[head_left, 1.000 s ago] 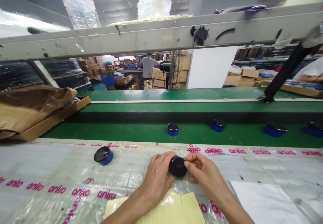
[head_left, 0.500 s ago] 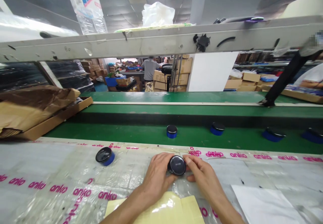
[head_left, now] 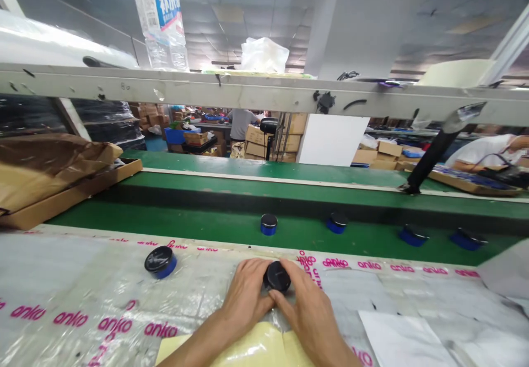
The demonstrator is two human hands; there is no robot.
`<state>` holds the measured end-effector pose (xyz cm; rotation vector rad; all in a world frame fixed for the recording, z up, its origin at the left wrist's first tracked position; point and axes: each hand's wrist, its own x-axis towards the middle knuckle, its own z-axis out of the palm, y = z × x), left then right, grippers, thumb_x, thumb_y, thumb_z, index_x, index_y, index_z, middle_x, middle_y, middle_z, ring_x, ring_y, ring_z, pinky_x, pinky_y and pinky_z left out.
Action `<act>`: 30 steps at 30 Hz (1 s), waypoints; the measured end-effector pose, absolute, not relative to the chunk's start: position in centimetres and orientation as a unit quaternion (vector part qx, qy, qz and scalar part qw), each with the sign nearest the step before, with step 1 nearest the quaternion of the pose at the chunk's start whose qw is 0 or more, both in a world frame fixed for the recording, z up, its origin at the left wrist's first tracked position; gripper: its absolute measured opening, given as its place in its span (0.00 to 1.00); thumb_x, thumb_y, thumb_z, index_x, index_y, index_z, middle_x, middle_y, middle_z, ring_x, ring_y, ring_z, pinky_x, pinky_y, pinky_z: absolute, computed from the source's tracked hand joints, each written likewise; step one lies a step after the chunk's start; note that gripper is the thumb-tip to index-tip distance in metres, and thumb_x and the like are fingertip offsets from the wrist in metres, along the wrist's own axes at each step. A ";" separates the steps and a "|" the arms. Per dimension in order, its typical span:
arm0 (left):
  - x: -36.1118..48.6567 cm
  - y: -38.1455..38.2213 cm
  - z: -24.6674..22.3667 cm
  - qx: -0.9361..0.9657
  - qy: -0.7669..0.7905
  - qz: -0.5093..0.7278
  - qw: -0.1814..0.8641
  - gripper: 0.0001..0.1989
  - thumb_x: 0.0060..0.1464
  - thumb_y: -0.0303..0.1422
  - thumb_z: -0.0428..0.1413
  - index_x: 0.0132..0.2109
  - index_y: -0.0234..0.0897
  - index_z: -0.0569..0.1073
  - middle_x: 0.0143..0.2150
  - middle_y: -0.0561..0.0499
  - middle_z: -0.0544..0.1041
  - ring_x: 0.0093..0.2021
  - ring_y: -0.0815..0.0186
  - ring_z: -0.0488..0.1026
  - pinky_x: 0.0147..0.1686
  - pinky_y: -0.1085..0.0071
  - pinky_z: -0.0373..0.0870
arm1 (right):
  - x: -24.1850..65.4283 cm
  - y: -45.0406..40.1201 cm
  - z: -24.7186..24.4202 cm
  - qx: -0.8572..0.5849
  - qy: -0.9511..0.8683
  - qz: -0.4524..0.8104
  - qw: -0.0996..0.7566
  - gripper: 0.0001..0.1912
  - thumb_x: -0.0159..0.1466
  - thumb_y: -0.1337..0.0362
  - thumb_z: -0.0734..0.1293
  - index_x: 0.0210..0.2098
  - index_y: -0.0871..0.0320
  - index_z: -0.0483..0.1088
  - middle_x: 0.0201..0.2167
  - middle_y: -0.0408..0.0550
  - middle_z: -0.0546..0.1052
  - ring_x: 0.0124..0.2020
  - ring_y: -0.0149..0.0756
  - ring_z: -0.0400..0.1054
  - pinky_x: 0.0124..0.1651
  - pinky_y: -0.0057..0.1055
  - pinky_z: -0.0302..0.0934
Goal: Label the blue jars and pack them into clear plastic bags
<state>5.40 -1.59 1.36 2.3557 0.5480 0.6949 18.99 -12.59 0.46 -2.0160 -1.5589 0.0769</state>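
Between both hands, low over the plastic-covered table [head_left: 198, 295], is a small round puck-shaped piece with a black top [head_left: 277, 276]. My left hand [head_left: 247, 290] curls around its left side. My right hand [head_left: 306, 301] wraps its right side, and the two thumbs meet near its front edge. Its underside is hidden by the fingers. To the left on the same plastic stands a similar round piece, black on top and blue below [head_left: 160, 262]. A yellow sheet [head_left: 243, 347] lies under my forearms.
Several blue-and-black round pieces [head_left: 269, 224] sit spaced along the green conveyor belt [head_left: 198, 218]. A cardboard tray with brown paper [head_left: 61, 185] is at left, a white sheet [head_left: 407, 336] at right. A metal beam [head_left: 248, 94] crosses above the belt. Co-workers [head_left: 485, 152] are beyond.
My right hand has closed in around the black-topped piece, its thumb now at the front beside the left thumb. The view has tilted up and shifted slightly right.
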 end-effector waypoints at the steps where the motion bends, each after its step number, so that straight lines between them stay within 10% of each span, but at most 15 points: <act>1: 5.4 -1.6 1.3 0.892 0.205 0.265 0.304 0.21 0.48 0.21 0.59 0.49 0.40 0.73 0.51 0.47 0.79 0.53 0.52 0.73 0.56 0.56 0.64 | 18.9 -12.7 0.3 -0.759 -0.596 -0.003 0.263 0.24 0.69 0.61 0.64 0.63 0.59 0.68 0.64 0.60 0.70 0.61 0.54 0.69 0.58 0.50 0.70; 19: 4.8 -1.1 -0.1 0.901 0.239 0.226 0.282 0.34 0.46 0.29 0.66 0.62 0.38 0.70 0.63 0.39 0.73 0.62 0.43 0.68 0.64 0.45 0.62 | 24.1 -15.9 1.3 -0.853 -0.407 0.007 0.327 0.32 0.65 0.47 0.61 0.62 0.60 0.65 0.57 0.56 0.77 0.57 0.51 0.72 0.57 0.46 0.68; 30: 4.4 -1.0 0.9 0.886 0.233 0.223 0.332 0.23 0.53 0.30 0.60 0.58 0.36 0.74 0.60 0.39 0.75 0.61 0.47 0.70 0.63 0.48 0.63 | 31.4 -21.5 1.7 -0.908 -0.284 -0.103 0.292 0.43 0.61 0.34 0.56 0.60 0.62 0.64 0.61 0.66 0.71 0.60 0.64 0.66 0.57 0.56 0.64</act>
